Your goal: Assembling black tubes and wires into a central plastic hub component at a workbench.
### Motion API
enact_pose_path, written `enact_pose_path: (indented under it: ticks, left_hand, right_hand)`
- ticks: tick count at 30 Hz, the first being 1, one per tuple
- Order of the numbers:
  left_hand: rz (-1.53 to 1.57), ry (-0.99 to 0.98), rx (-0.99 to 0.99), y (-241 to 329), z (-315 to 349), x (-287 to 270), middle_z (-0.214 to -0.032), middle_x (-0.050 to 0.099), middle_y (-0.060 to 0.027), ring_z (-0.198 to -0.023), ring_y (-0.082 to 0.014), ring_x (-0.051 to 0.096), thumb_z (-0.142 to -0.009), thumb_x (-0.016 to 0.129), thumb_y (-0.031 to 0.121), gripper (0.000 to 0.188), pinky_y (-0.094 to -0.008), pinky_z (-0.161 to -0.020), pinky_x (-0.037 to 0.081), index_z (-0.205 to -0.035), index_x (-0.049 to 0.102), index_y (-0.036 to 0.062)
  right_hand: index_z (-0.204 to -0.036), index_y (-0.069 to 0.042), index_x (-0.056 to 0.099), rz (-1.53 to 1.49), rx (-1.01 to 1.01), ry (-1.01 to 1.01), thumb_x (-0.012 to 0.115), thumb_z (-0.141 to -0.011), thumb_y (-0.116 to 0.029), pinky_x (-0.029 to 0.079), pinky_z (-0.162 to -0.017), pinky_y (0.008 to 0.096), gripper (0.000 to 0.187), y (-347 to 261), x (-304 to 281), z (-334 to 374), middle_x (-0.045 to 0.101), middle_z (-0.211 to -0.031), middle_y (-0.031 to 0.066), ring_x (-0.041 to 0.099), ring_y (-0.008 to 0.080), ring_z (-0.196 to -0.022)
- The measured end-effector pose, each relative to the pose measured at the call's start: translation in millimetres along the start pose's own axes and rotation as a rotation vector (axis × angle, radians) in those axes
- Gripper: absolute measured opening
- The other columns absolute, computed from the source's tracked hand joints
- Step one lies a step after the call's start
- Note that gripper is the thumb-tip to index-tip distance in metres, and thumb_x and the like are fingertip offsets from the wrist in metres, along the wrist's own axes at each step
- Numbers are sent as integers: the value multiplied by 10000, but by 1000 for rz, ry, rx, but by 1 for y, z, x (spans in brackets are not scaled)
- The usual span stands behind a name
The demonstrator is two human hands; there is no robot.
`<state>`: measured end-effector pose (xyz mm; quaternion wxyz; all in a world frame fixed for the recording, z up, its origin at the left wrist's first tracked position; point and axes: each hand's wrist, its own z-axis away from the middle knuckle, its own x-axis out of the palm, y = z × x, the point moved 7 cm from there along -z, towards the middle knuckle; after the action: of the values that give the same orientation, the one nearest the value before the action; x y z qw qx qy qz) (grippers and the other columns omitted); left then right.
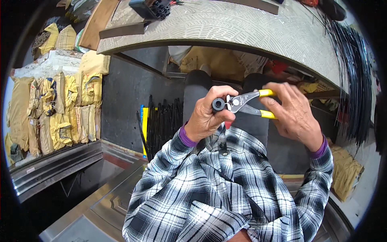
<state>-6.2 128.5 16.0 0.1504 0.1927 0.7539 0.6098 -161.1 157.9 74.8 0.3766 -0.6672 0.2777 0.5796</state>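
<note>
My left hand (204, 117) is closed around a short black tube-like part (218, 105) with a round hole in its end. The fingers hide most of that part's length. In my right hand (295, 115) is a pair of pliers (242, 100) with grey metal jaws and yellow handle grips. Their handles are spread, with the fingers on the upper grip and the thumb near the lower one. The jaws sit right beside the black part, between my left thumb and fingers. Whether they bite on anything there I cannot tell.
Ahead is a pale patterned tabletop (242, 28), with a dark box (150, 9) of small black pieces on it. Long black strands (350, 80) hang at the right. Black rods (164, 125) stand left of my legs. Yellow-brown packets (60, 109) line the left side.
</note>
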Motion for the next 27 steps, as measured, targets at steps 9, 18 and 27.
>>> enact_pose_path:
  ticks: [9,18,27]
  left_hand:
    - [-182,219,133,9,5,-10,-838,560,-85,-662,-121,523,-915,283,492,580,-232,-585,416,-1005,532,-24]
    - [-82,437,175,-16,-6,-31,-575,401,12,-499,-61,347,-930,256,477,590,-208,-465,278,-1045,517,-40]
    - [-51,124,225,-9,-21,6,-566,453,-42,-480,-95,408,-924,269,475,595,-232,-454,307,-1026,524,-53]
  right_hand:
    - [-887,-16,553,-358,-9,478,621,-595,19,474,-587,353,302,-17,54,-12,529,-901,164,577,297,-723]
    - [-788,9,588,-1403,445,294,551,-822,-120,420,-510,220,139,38,66,-35,544,-738,42,513,86,-567]
    - [-812,12,630,-207,565,563,621,-773,-197,459,-662,331,212,256,-24,-182,632,-778,169,619,263,-728]
